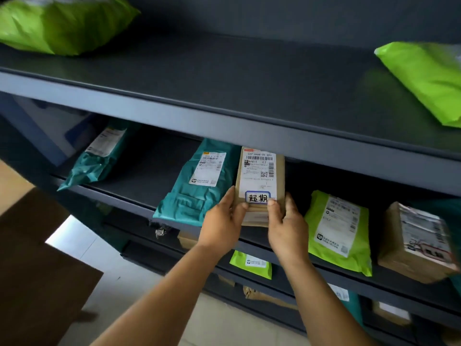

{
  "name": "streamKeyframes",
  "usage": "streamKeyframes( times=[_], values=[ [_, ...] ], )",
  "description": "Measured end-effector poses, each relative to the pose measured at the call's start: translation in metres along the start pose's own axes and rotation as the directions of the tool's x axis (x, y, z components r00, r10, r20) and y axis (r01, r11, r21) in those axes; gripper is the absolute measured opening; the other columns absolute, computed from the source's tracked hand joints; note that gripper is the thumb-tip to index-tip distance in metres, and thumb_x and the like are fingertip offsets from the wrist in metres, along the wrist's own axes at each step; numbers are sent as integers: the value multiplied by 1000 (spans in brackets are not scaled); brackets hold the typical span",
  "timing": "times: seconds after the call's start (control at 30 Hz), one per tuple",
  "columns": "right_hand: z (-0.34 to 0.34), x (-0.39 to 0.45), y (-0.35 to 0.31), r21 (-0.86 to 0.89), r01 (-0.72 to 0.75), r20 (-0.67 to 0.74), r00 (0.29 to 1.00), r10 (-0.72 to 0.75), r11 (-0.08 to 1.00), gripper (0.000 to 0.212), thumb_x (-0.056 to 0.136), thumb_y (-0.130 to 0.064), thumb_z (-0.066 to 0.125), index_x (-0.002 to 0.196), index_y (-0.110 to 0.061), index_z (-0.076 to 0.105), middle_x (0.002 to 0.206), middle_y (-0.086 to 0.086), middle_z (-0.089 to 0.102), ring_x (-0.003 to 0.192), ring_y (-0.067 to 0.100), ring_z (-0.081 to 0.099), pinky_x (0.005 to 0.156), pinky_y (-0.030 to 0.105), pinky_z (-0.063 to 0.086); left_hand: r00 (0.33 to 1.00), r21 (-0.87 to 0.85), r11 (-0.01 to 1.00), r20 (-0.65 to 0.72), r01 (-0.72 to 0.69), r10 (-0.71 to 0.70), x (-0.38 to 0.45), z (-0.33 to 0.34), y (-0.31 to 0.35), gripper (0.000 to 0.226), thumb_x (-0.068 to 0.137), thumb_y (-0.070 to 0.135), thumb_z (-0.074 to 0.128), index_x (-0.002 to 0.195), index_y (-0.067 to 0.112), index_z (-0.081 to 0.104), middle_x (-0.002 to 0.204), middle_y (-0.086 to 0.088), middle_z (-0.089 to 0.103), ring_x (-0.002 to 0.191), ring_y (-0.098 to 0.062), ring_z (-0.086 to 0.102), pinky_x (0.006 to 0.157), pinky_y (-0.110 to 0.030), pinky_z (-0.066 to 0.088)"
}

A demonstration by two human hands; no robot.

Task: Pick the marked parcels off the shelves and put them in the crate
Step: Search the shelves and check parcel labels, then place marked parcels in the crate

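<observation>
Reaching fwd w/ both arms from bottom of head view, forearms bare & angled up toward the middle shelf [139, 193]; left hand [222, 223] grips the brown parcel [259, 186] at its lower left corner, thumb on the front face, other fingers wrapped behind the edge; right hand [287, 228] grips the lower right corner, thumb pressing just by the marker sticker [257, 197], rest of fingers curled round the side; parcel = small kraft-cardboard box, held about upright at the shelf's front edge, whether its base still touches the shelf can't tell; white shipping label w/ barcodes covers most of the front, blue-bordered sticker w/ handwritten black chars at the label's bottom; teal mailer [197, 183] just beside it on the left, another teal mailer [99, 156] further left, lime-green mailer [339, 231] to the right, well apart, then a taped brown box [419, 243] at far right; two lime-green bags [62, 23] [429, 78] on the top shelf.
</observation>
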State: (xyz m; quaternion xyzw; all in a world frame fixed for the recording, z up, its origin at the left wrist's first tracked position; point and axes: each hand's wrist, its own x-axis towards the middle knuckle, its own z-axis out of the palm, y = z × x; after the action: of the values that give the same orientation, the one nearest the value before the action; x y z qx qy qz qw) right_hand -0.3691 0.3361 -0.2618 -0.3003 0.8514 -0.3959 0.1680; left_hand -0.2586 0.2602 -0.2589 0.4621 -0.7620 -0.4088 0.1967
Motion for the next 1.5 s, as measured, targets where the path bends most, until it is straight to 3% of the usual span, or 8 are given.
streamKeyframes(
  times=[0.23,0.57,0.73,0.83,0.97,1.13,1.33,1.5],
  values=[
    [7,-34,-32,90,122,-52,992,-118,988,54,95,-40,49,140,-11,47,119,12,67,109,29,62,86,30,48,990,-87,996,-140,-10,-3,-34,-39,-11,60,93,42,53,147,22,35,127,10,61,114,-2,57,95,-19,46],
    [63,-157,-92,176,291,112,943,-313,940,46,93,-46,49,133,-22,55,117,-1,69,103,17,63,78,21,44,952,-101,995,-302,27,-56,-156,-146,-73,47,94,46,50,140,41,41,111,22,66,101,2,62,85,-25,53],
    [99,-246,-119,260,338,190,900,-392,904,37,94,-41,52,126,-24,60,111,-6,69,96,9,62,69,9,39,904,-138,982,-392,126,-171,-242,-201,-111,52,95,37,52,145,31,37,116,16,64,106,-2,59,82,-18,46],
    [121,-300,-133,304,363,260,858,-443,881,37,94,-41,51,128,-26,58,110,-13,67,99,5,60,70,4,41,876,-136,982,-447,135,-182,-295,-230,-135,46,95,35,53,140,37,41,113,20,65,102,1,61,83,-19,49],
    [150,-369,-148,340,380,347,799,-490,860,42,93,-44,52,130,-27,56,114,-8,68,102,10,62,84,26,50,811,-162,968,-529,193,-250,-362,-263,-173,51,95,35,54,143,34,39,116,18,65,99,5,60,80,-14,47],
    [186,-449,-167,381,404,481,682,-552,832,44,94,-43,51,135,-26,53,118,-10,66,101,6,58,69,1,39,717,-245,934,-598,261,-358,-442,-297,-215,57,94,37,54,146,32,31,106,25,61,96,8,58,71,-7,46],
    [229,-531,-190,444,412,614,507,-605,796,52,95,-42,49,141,-21,44,127,-5,61,109,4,53,77,8,36,581,-251,902,-697,351,-420,-519,-335,-258,44,96,35,52,138,40,42,103,25,61,89,7,57,61,-6,43],
    [272,-579,-206,471,417,679,391,-621,777,49,95,-41,50,139,-20,46,122,-5,62,104,2,51,89,21,46,456,-348,853,-732,389,-506,-561,-358,-296,40,95,35,55,133,42,46,106,24,63,92,1,62,71,-13,46]
  ],
)
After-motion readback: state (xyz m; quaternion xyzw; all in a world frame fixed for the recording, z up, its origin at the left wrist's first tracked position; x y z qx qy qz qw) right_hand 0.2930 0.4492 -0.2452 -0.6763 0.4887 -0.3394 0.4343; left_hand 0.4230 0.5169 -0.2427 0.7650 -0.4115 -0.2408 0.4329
